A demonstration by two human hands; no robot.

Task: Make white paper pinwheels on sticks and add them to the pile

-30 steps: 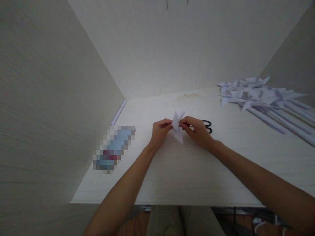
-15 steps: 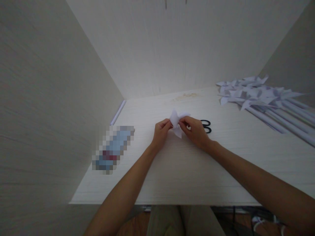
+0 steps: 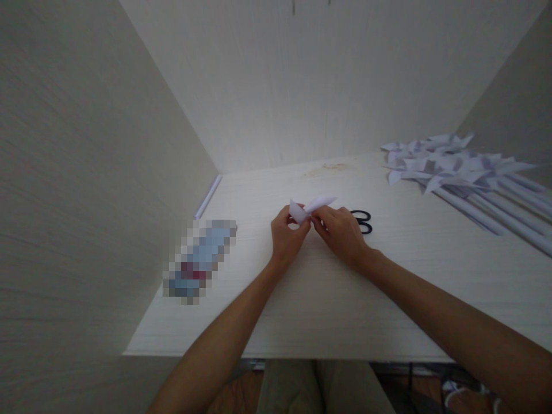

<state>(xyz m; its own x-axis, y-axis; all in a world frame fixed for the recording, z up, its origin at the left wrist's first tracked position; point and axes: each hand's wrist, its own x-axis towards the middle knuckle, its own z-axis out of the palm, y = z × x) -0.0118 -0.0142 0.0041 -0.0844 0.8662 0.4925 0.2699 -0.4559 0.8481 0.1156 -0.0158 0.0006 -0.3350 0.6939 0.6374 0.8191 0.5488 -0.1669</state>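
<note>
A small piece of white paper with curled points, like a pinwheel head (image 3: 321,202), is held between both hands above the white table (image 3: 328,310). My left hand (image 3: 288,238) pinches it from the left, thumb and fingers closed on its lower middle. From the right, my right hand (image 3: 342,233) grips it near the centre with closed fingertips. The fingers hide the paper's middle and lower part. Black scissor handles (image 3: 365,222) stick out just beyond my right hand; the blades are hidden behind it.
Several white paper pinwheels (image 3: 435,167) on rolled paper sticks (image 3: 470,208) lie piled at the right. A single rolled paper stick (image 3: 207,196) rests by the left wall. Nearer, a blurred blue item (image 3: 202,259) lies on the table. Walls enclose the back and both sides.
My left hand has shifted its hold, its thumb now meeting the right fingertips at the paper's centre. The upper-left point has tilted down, and the lower point is now hidden.
</note>
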